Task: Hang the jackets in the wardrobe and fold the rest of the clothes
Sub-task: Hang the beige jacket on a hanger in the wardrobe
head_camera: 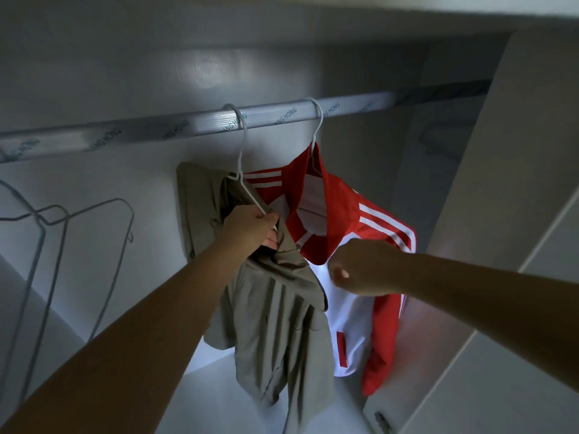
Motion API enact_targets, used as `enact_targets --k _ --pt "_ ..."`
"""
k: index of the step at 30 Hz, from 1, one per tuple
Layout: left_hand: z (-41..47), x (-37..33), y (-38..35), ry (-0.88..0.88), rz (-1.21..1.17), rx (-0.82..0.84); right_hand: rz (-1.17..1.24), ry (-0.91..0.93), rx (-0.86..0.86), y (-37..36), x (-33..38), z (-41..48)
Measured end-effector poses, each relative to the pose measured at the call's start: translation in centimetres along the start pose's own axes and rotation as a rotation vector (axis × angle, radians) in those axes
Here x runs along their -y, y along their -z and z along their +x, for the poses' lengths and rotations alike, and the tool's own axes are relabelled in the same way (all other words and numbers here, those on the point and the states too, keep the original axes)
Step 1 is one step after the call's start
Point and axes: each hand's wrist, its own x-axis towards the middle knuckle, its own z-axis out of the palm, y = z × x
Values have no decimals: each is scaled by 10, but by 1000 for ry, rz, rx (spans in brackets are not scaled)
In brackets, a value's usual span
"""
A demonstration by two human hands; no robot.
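Wardrobe point(501, 151), rail point(156, 126) across it. Red jacket point(354, 324) hangs square on the right. Khaki jacket point(275, 324) is just left of it and touching, bunched and lopsided on its hanger point(240, 151), hook over the rail. Left hand point(250, 228) grips the hanger's arm plus collar fabric. Right hand point(357, 267) is curled by the collar, can't tell if it pinches anything. Risk: one shoulder looks unseated, so letting go likely slides the khaki off. A hard tug could unhook the hanger or drag the red jacket along
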Motion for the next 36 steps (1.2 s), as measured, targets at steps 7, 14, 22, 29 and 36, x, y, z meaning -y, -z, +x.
enact_targets --k 7,14,22,29,36 --pt "-5 -3 2 23 -56 53 251 -43 16 -42 31 -6" --pt "-7 -9 4 27 -78 89 8 -64 -413 47 -9 5" --pt "-5 -3 13 1 -19 138 345 -79 -175 40 37 41" --pt "14 -17 37 -117 -58 -54 472 -63 -134 29 56 59" --pt "35 -8 57 -235 61 -27 468 -154 -340 39 64 71"
